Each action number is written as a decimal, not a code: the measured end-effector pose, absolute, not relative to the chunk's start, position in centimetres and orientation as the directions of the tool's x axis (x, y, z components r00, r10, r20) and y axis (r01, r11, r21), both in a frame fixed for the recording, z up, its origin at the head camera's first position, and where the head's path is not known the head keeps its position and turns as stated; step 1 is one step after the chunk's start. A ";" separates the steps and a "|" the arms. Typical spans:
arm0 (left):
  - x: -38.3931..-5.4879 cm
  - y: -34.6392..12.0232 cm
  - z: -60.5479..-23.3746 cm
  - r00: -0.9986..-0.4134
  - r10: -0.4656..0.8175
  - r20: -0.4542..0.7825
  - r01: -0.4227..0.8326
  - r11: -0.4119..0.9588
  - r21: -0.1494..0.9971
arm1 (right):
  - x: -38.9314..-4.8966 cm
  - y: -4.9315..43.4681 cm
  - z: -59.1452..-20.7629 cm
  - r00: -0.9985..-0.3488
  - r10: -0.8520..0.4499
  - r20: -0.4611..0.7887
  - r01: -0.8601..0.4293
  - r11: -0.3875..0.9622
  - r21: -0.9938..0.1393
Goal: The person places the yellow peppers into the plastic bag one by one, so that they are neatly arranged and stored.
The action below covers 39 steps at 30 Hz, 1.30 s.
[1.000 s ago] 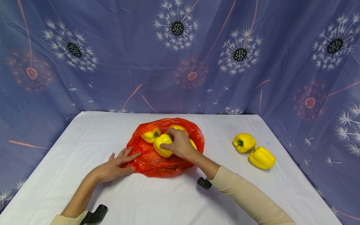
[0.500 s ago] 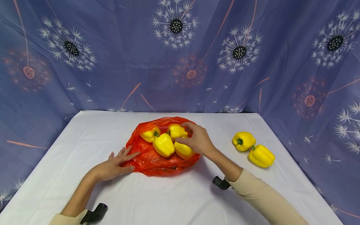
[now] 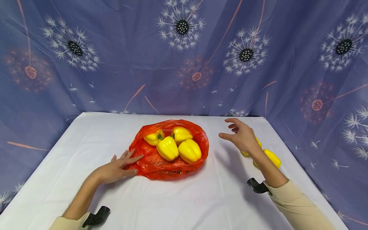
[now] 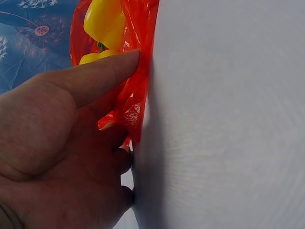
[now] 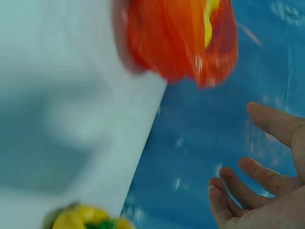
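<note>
A red plastic bag (image 3: pixel 149 156) lies with its mouth spread, and several yellow bell peppers (image 3: pixel 167 149) rest inside it. My left hand (image 3: pixel 116 171) touches the bag's left edge with fingers extended; in the left wrist view its thumb (image 4: pixel 105 74) lies against the red plastic. Above the table, right of the bag, my right hand (image 3: pixel 241 134) hangs in the air with fingers spread and nothing in them. Behind that hand and forearm, two more yellow bell peppers (image 3: pixel 272 158) are partly hidden on the table. The right wrist view is blurred; one pepper (image 5: pixel 90 218) shows at its bottom.
A white cloth covers the table (image 3: pixel 172 204). A blue curtain (image 3: pixel 129 64) with dandelion prints hangs behind it and along both sides. Each forearm wears a black wrist device, such as the one on the left arm (image 3: pixel 99 216).
My right hand has let go of a pepper in the bag, lifted out and moved right toward the two peppers on the table. The left hand stays at the bag's edge.
</note>
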<state>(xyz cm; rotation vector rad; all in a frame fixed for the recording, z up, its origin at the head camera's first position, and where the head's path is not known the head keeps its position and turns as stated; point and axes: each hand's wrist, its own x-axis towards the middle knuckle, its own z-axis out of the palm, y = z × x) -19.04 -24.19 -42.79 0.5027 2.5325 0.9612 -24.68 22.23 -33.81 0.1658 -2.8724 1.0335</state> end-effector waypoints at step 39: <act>-18.9 -24.1 -42.9 -0.869 0.445 -0.216 0.189 0.702 0.687 | -24.1 31.3 -38.9 -0.997 -0.074 0.027 -0.078 0.903 -0.423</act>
